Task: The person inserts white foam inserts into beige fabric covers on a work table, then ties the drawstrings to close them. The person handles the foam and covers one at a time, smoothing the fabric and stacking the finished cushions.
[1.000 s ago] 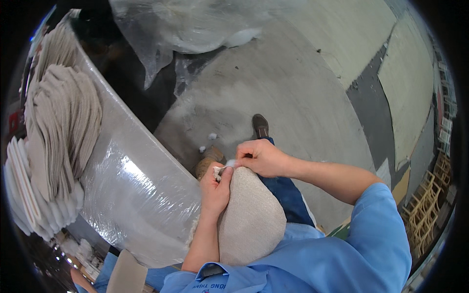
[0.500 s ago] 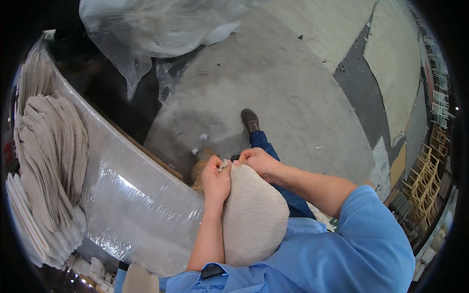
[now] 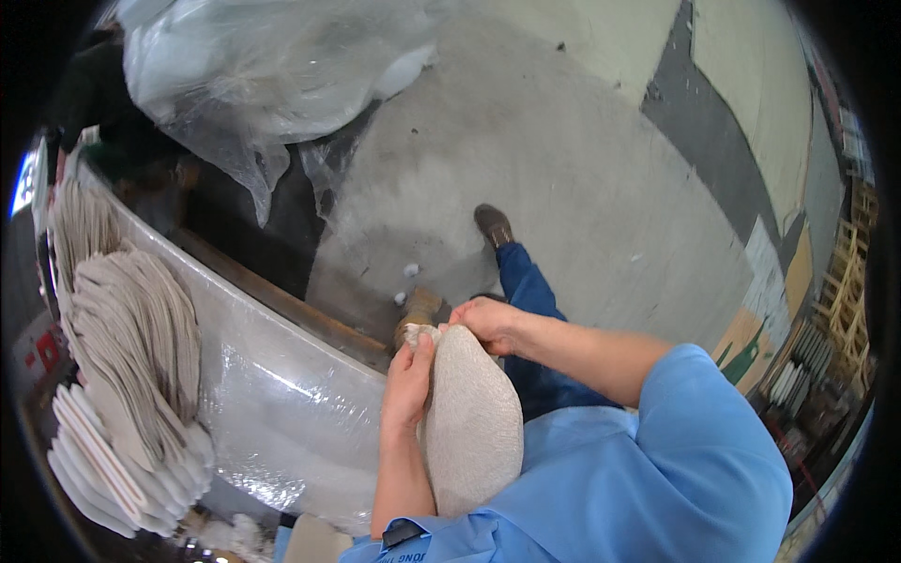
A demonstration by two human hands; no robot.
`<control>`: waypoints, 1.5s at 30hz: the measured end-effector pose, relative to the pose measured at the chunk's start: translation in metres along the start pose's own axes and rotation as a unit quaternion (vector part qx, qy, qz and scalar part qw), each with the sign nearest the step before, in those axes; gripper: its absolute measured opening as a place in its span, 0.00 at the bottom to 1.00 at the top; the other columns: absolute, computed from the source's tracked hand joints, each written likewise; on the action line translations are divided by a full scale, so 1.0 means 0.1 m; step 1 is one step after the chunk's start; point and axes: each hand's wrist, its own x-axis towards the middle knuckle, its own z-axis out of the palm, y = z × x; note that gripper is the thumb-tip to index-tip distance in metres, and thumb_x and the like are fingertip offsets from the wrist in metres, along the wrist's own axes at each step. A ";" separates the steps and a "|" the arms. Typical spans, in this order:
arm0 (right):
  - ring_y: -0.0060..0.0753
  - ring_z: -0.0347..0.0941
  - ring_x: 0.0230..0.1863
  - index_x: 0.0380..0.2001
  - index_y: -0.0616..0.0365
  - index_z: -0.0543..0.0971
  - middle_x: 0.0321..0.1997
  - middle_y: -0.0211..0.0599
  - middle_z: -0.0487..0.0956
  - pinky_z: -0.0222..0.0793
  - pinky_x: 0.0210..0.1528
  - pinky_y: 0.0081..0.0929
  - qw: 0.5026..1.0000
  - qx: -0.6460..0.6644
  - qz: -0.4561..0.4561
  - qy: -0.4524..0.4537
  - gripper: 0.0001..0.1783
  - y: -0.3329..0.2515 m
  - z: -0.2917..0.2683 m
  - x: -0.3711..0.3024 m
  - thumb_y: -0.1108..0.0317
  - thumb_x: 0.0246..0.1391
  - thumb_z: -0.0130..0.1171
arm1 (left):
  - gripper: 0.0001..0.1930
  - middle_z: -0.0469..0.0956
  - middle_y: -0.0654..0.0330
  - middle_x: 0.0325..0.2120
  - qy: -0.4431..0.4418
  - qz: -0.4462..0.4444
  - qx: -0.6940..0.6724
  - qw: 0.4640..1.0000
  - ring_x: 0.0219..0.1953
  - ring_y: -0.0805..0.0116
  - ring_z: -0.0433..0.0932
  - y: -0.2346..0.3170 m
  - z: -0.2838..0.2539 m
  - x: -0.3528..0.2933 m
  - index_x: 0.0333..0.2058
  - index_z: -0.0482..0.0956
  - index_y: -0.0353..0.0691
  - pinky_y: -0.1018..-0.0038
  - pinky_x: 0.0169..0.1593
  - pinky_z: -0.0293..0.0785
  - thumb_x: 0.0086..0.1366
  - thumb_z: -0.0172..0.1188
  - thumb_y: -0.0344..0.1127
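Note:
A beige fabric-covered cushion [image 3: 474,422] rests upright against my blue shirt, its narrow end pointing away from me. My right hand [image 3: 483,324] pinches that far end, fingers closed on the edge. Along its left side my left hand [image 3: 407,380] is closed, with the thumb up, gripping the cushion's edge. A whitish bunched tuft [image 3: 419,331] sticks out at the left fingertips; whether it is fabric or filling I cannot tell. The cushion's underside is hidden.
On my left a plastic-wrapped table [image 3: 282,413] carries stacked beige fabric pieces [image 3: 141,328] and white pads [image 3: 131,460]. Clear plastic sheeting [image 3: 282,75] lies farther off. Flat boards [image 3: 751,103] cover floor at the right, near wooden frames [image 3: 845,291]. White scraps [image 3: 411,270] lie on the floor.
The cushion has turned and looks narrower. My left hand has dropped slightly, and more of the whitish tuft shows above it. The right hand still pinches the far end. The whole view has shifted.

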 end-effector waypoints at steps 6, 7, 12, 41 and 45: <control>0.28 0.69 0.22 0.26 0.56 0.78 0.25 0.32 0.77 0.70 0.25 0.34 0.996 0.058 -0.061 0.018 0.12 0.14 0.16 0.05 0.69 0.66 0.63 | 0.17 0.82 0.66 0.37 0.049 0.030 -0.009 0.998 0.38 0.78 0.77 -0.10 0.02 0.10 0.47 0.82 0.38 0.77 0.44 0.74 0.81 0.57 0.47; 0.27 0.68 0.22 0.27 0.56 0.78 0.25 0.32 0.77 0.69 0.25 0.33 0.996 0.053 -0.066 0.016 0.12 0.16 0.19 0.00 0.69 0.66 0.64 | 0.16 0.82 0.66 0.36 0.051 0.041 -0.004 0.998 0.38 0.78 0.77 -0.13 -0.04 0.10 0.46 0.82 0.38 0.77 0.43 0.74 0.81 0.57 0.47; 0.23 0.72 0.31 0.35 0.55 0.80 0.28 0.28 0.78 0.70 0.36 0.29 0.955 0.187 -0.184 0.141 0.22 0.44 0.23 -0.52 0.49 0.75 0.52 | 0.14 0.79 0.67 0.31 0.073 0.073 -0.010 0.995 0.31 0.78 0.76 -0.27 -0.22 0.20 0.40 0.78 0.41 0.75 0.36 0.73 0.81 0.58 0.46; 0.41 0.78 0.29 0.24 0.63 0.81 0.25 0.42 0.82 0.72 0.41 0.38 0.789 -0.220 -0.567 -0.092 0.31 -0.08 0.59 -0.43 0.54 0.74 0.41 | 0.17 0.78 0.70 0.27 0.067 0.126 0.001 0.990 0.29 0.82 0.72 -0.48 -0.17 0.56 0.33 0.81 0.39 0.77 0.32 0.69 0.79 0.59 0.45; 0.31 0.76 0.30 0.30 0.64 0.83 0.26 0.41 0.81 0.69 0.40 0.29 0.873 -0.230 -0.396 -0.166 0.29 -0.25 0.50 -0.35 0.53 0.75 0.43 | 0.16 0.79 0.69 0.28 0.069 0.073 -0.024 0.995 0.31 0.80 0.74 -0.30 -0.06 0.46 0.34 0.82 0.39 0.77 0.34 0.70 0.77 0.60 0.46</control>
